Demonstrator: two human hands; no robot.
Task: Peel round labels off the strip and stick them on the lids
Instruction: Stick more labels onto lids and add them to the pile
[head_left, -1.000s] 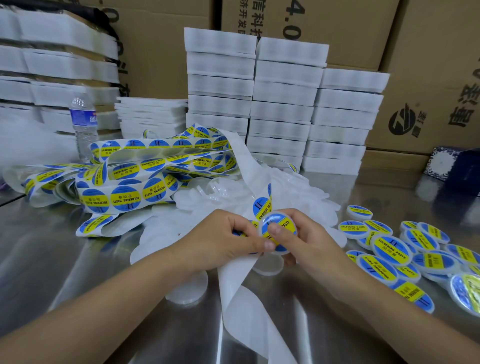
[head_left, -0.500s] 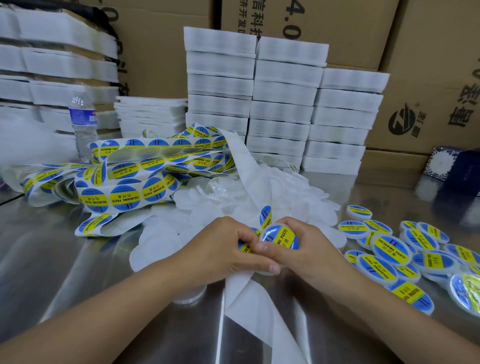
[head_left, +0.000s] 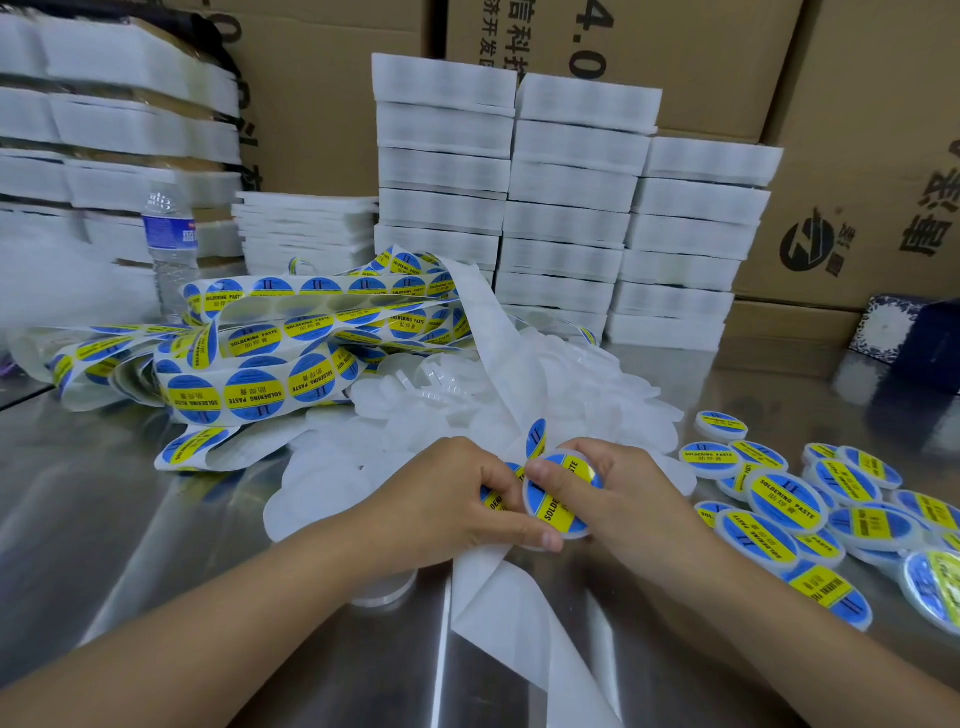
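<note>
Along the far edge of the steel table (head_left: 130, 519), brown cardboard boxes (head_left: 857, 156) form a wall, with stacks of white foam trays (head_left: 571, 208) standing in front of them. On the left half of the table a long label strip (head_left: 291, 364) lies tangled in loops, its round blue-and-yellow stickers reading "SOLDERING PASTE". A heap of plain lids (head_left: 441, 395) sits in the middle, just behind the hands. Bare white backing paper (head_left: 519, 623) trails from the hands over the front edge. Toward the right edge lies a spread of labelled lids (head_left: 789, 499), overlapping one another. A water bottle (head_left: 171, 244) stands upright near the back left, behind the strip.

Near the front middle of the table, both hands meet around one lid (head_left: 558, 512), held tilted above the surface. The right hand (head_left: 623, 499) grips it, fingers curled behind and the thumb lying across its label (head_left: 576, 470). The left hand (head_left: 452, 499) has its fingers curled round the end of the strip, and its thumb touches the lid's lower rim. One sticker (head_left: 536, 439) stands up on edge between the two hands.
</note>
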